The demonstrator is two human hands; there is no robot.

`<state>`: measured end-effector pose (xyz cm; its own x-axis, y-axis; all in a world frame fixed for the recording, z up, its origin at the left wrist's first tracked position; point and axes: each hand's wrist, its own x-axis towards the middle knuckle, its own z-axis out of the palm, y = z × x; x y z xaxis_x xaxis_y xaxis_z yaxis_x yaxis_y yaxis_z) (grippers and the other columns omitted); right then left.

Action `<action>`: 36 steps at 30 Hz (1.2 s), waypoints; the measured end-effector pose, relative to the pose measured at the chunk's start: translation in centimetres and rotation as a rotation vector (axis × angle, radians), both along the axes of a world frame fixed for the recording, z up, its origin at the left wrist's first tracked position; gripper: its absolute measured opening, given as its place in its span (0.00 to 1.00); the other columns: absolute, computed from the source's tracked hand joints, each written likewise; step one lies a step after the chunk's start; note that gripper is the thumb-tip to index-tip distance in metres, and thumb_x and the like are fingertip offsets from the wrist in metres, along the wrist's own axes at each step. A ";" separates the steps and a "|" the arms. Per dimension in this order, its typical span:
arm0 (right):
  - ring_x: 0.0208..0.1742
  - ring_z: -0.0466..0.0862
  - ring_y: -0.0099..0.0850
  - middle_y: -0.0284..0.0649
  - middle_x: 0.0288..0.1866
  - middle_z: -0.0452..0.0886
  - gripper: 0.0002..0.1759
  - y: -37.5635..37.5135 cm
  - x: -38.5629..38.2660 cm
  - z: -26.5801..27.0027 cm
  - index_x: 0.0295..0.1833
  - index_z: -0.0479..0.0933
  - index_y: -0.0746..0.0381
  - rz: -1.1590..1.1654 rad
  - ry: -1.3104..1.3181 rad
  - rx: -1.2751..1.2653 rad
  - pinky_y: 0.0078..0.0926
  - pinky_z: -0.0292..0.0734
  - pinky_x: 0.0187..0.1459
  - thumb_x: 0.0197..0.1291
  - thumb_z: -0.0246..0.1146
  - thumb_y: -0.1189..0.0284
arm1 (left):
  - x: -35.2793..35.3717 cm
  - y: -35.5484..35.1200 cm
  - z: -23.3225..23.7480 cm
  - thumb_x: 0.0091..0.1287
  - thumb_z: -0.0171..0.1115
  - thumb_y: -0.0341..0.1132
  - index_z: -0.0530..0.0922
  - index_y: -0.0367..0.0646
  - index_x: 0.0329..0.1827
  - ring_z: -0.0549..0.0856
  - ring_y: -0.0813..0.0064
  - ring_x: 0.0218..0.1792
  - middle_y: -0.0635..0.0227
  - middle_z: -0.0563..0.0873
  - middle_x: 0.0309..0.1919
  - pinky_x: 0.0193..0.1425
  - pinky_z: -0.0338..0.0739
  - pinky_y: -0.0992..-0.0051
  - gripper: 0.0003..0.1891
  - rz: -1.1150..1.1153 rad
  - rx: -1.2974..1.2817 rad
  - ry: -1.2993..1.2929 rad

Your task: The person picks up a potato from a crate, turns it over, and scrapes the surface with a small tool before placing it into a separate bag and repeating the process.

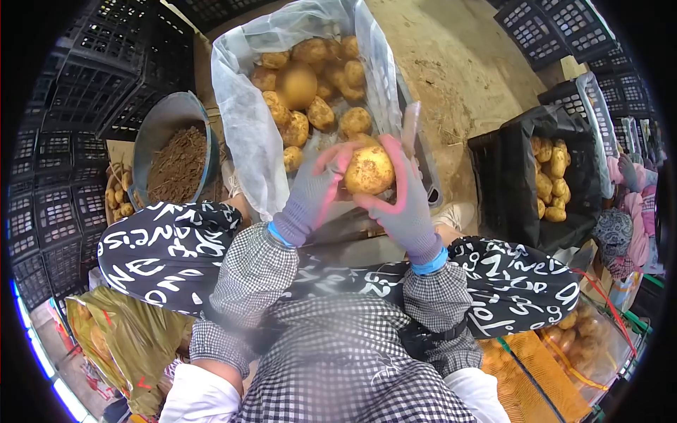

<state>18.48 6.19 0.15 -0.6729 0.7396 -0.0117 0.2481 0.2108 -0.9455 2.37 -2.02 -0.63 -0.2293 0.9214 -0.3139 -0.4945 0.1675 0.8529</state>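
A round yellow potato (370,170) with brown specks is held up over the near end of a crate (243,92) lined with white plastic film. My right hand (403,201), in a grey and pink glove, curls round its right side, thumb below and fingers above. On the other side, my left hand (310,190), gloved alike, has bent fingers against the potato's left edge. Several soil-stained potatoes (321,113) lie inside the lined crate beyond my hands. A blurred round brown patch hides some of them.
To the left stands a tub (143,151) with brown soil (180,166). A black-lined crate (493,169) of potatoes (553,180) is on the right. Black crates (92,92) are stacked at far left. Another person (635,211) is at the right edge. An orange mesh sack (536,381) lies lower right.
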 end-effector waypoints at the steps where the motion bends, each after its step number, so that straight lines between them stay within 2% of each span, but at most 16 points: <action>1: 0.67 0.73 0.28 0.44 0.71 0.69 0.37 0.1 0.0 -0.6 0.74 0.64 0.68 0.005 -0.054 0.204 0.27 0.69 0.66 0.60 0.69 0.74 | 0.1 0.0 0.1 0.73 0.58 0.55 0.72 0.35 0.67 0.80 0.69 0.61 0.60 0.78 0.61 0.64 0.79 0.71 0.32 0.002 -0.022 -0.072; 4: 0.67 0.73 0.28 0.44 0.68 0.74 0.27 0.3 0.4 -1.9 0.69 0.69 0.70 -0.060 0.267 -0.243 0.25 0.69 0.66 0.67 0.64 0.72 | -0.1 0.3 0.4 0.73 0.60 0.54 0.70 0.35 0.68 0.80 0.68 0.61 0.60 0.78 0.61 0.64 0.79 0.69 0.32 -0.043 -0.077 0.013; 7: 0.66 0.75 0.29 0.45 0.64 0.78 0.22 0.9 0.5 -2.4 0.68 0.71 0.71 -0.129 0.464 -0.457 0.25 0.69 0.66 0.74 0.56 0.70 | 0.2 0.4 0.4 0.72 0.61 0.52 0.69 0.36 0.70 0.80 0.68 0.62 0.59 0.77 0.61 0.64 0.80 0.68 0.33 -0.077 -0.088 -0.068; 10: 0.61 0.78 0.28 0.46 0.60 0.80 0.24 1.2 0.4 -2.1 0.70 0.70 0.70 -0.182 0.296 -0.056 0.25 0.72 0.63 0.77 0.53 0.67 | 0.6 0.3 0.4 0.72 0.62 0.51 0.67 0.36 0.71 0.80 0.67 0.61 0.57 0.77 0.62 0.63 0.81 0.67 0.34 -0.086 -0.069 -0.021; 13: 0.47 0.82 0.24 0.43 0.51 0.83 0.23 1.1 0.2 -1.9 0.71 0.69 0.68 -0.453 0.333 0.041 0.22 0.78 0.50 0.77 0.51 0.69 | 0.8 0.6 1.1 0.71 0.64 0.51 0.66 0.35 0.72 0.80 0.67 0.61 0.57 0.76 0.62 0.62 0.82 0.66 0.35 -0.034 -0.048 -0.055; 16: 0.33 0.77 0.18 0.36 0.39 0.82 0.23 0.7 1.5 0.6 0.73 0.68 0.66 -0.306 0.367 -0.245 0.15 0.73 0.34 0.76 0.51 0.71 | 0.0 0.7 0.5 0.72 0.63 0.48 0.64 0.35 0.73 0.79 0.65 0.63 0.56 0.75 0.64 0.63 0.80 0.60 0.35 0.002 -0.056 -0.014; 19: 0.25 0.70 0.15 0.30 0.30 0.78 0.24 0.1 1.5 -0.8 0.74 0.67 0.64 -0.069 0.210 -0.236 0.11 0.66 0.28 0.75 0.51 0.74 | 0.1 0.7 0.5 0.70 0.65 0.52 0.66 0.35 0.71 0.80 0.67 0.61 0.57 0.77 0.62 0.60 0.83 0.66 0.36 0.021 -0.050 0.000; 22: 0.24 0.67 0.14 0.28 0.26 0.73 0.25 -0.4 1.1 -1.8 0.75 0.66 0.65 0.010 0.283 -0.159 0.12 0.63 0.27 0.74 0.52 0.74 | 0.1 0.5 0.4 0.73 0.61 0.50 0.63 0.33 0.74 0.79 0.64 0.63 0.56 0.75 0.65 0.63 0.80 0.60 0.36 0.035 -0.099 0.040; 25: 0.24 0.67 0.14 0.29 0.24 0.74 0.25 -0.1 0.9 -1.1 0.74 0.67 0.65 -0.170 0.337 -0.313 0.13 0.63 0.26 0.73 0.53 0.75 | -0.1 0.6 0.2 0.73 0.62 0.50 0.62 0.33 0.74 0.79 0.63 0.63 0.56 0.74 0.65 0.63 0.80 0.60 0.36 0.014 -0.054 0.005; 28: 0.24 0.68 0.13 0.29 0.24 0.74 0.24 -0.7 1.1 -0.9 0.73 0.69 0.65 -0.050 0.169 -0.281 0.13 0.63 0.26 0.73 0.54 0.76 | 0.1 0.6 0.8 0.72 0.62 0.50 0.62 0.33 0.74 0.79 0.63 0.63 0.55 0.74 0.65 0.63 0.81 0.60 0.37 0.052 -0.075 0.007; 31: 0.24 0.68 0.14 0.29 0.24 0.74 0.23 -0.6 0.6 -0.9 0.71 0.71 0.66 -0.208 0.398 -0.356 0.13 0.63 0.26 0.72 0.54 0.77 | -0.1 0.5 0.3 0.72 0.63 0.49 0.61 0.33 0.75 0.79 0.63 0.62 0.55 0.74 0.65 0.63 0.81 0.60 0.37 0.033 -0.081 -0.002; 34: 0.23 0.68 0.13 0.28 0.24 0.74 0.24 -0.7 0.9 -0.4 0.72 0.70 0.66 -0.039 0.127 -0.301 0.13 0.62 0.25 0.72 0.54 0.77 | 0.1 0.3 0.7 0.72 0.63 0.48 0.62 0.33 0.74 0.80 0.63 0.61 0.56 0.75 0.64 0.63 0.81 0.60 0.36 0.061 -0.073 0.046; 36: 0.23 0.68 0.13 0.28 0.24 0.74 0.24 -0.6 0.7 -0.8 0.72 0.70 0.66 -0.122 0.193 -0.240 0.12 0.61 0.24 0.73 0.54 0.76 | 0.2 0.4 0.7 0.72 0.63 0.46 0.64 0.33 0.72 0.80 0.66 0.60 0.58 0.77 0.61 0.59 0.83 0.64 0.33 0.064 -0.060 0.050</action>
